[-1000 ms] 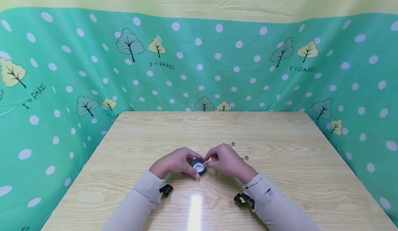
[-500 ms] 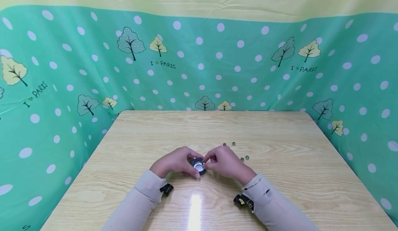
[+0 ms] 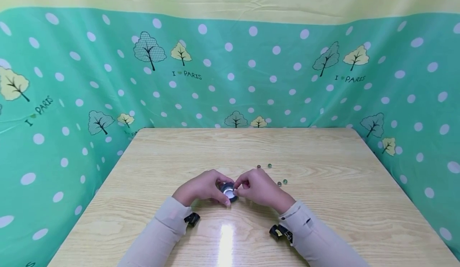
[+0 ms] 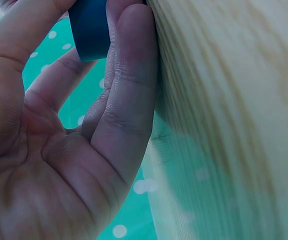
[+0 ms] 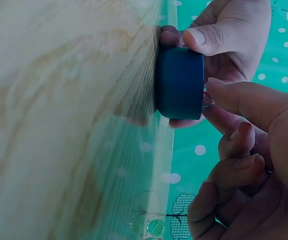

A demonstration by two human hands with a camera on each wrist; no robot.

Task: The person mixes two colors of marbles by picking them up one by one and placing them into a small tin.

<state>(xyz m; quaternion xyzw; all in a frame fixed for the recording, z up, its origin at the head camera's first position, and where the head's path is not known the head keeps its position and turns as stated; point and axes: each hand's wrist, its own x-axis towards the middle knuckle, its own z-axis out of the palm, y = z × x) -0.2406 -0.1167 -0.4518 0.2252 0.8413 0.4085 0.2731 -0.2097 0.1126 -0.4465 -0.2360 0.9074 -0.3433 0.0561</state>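
A low round dark-blue container with a silvery inside stands on the table, its opening facing up. My left hand holds it from the left, thumb on the near side and fingers round the far side. In the right wrist view the container's smooth blue wall shows, with the left thumb resting against it. My right hand is at the container's right rim. Between its thumb and index finger it pinches a small clear marble with some red, right at the opening. Its other fingers are curled loosely.
Several small glass marbles lie on the wooden table beyond and right of the right hand, among them a green marble and a brownish marble. A green dotted cloth hangs round the back and sides.
My right hand has shifted slightly left, bringing its fingertips over the container's rim. Marbles it partly covered now show fully. The left hand and container stay put.
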